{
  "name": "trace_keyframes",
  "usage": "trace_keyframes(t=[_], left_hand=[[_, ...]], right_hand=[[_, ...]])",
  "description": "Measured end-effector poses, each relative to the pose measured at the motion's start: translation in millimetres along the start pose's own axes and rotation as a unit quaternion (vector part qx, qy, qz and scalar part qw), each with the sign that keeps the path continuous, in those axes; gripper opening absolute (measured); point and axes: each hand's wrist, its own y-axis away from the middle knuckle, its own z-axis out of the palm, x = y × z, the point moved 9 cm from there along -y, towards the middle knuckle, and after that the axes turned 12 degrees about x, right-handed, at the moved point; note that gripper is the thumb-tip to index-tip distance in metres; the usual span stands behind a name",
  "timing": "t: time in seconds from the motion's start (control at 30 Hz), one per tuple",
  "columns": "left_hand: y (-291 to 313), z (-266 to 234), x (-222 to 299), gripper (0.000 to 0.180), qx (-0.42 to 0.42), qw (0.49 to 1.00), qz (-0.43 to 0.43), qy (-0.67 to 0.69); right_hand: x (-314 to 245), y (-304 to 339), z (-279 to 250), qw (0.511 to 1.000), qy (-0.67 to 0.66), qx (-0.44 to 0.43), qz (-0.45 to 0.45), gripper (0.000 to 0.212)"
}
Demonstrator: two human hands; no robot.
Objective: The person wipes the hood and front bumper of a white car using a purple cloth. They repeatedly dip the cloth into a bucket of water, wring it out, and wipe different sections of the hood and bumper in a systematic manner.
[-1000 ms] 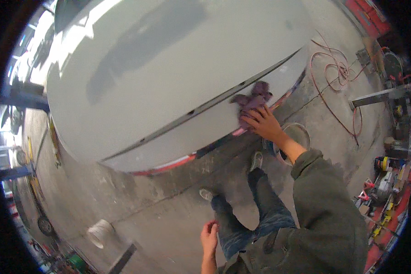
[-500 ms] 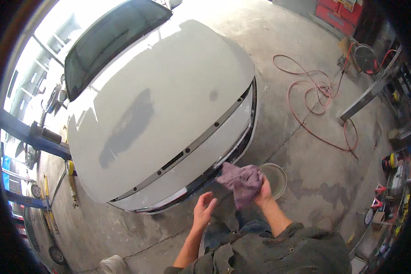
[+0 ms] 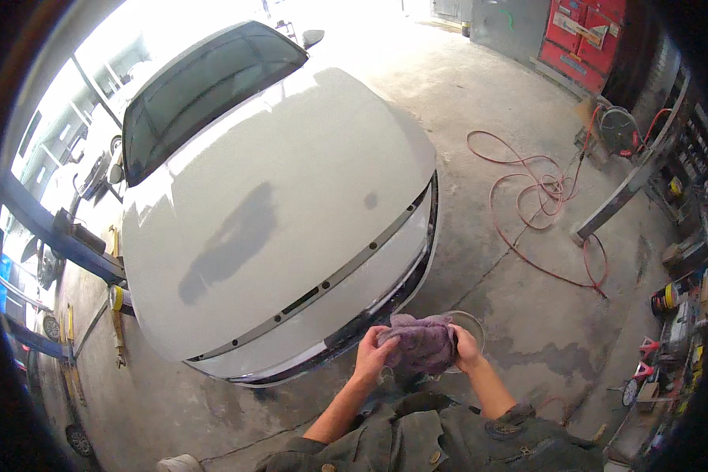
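Observation:
A crumpled purple cloth (image 3: 418,344) is held in front of my body, between both hands. My left hand (image 3: 372,354) grips its left side, fingers closed on the fabric. On the other side my right hand (image 3: 467,348) is closed round the cloth's right edge. Just beyond them stands the white car (image 3: 315,197), its hood dull, with a dark grey patch (image 3: 230,242) and a smaller grey spot (image 3: 371,200). A round bucket (image 3: 477,324) sits on the floor behind my right hand, partly hidden by the hand and cloth.
A reddish hose (image 3: 519,206) lies in loops on the concrete, right of the car, near a slanted metal post (image 3: 617,203). Cluttered shelves (image 3: 676,346) line the right side. A blue lift arm (image 3: 59,228) reaches in from the left. A red cabinet (image 3: 578,43) stands far back.
My left hand, apart from the cloth before, now grips it. The cloth is bunched up between both hands instead of hanging from the right one. The view has tilted up slightly.

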Motion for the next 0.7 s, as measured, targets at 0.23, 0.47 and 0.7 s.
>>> trace_keyframes(t=[0.23,0.47,0.7], left_hand=[[12,69,1,0.02,-0.048,0.993,-0.029,0.104],[8,214,-10,0.018,-0.068,0.974,-0.025,0.216],[85,463,-124,0.028,-0.195,0.965,-0.015,-0.174]], right_hand=[[-17,6,-72,0.973,0.219,0.048,-0.054,0.031],[-101,21,-193,0.979,0.205,-0.014,-0.003,0.037],[-183,39,-335,0.992,-0.02,-0.056,0.112,0.062]])
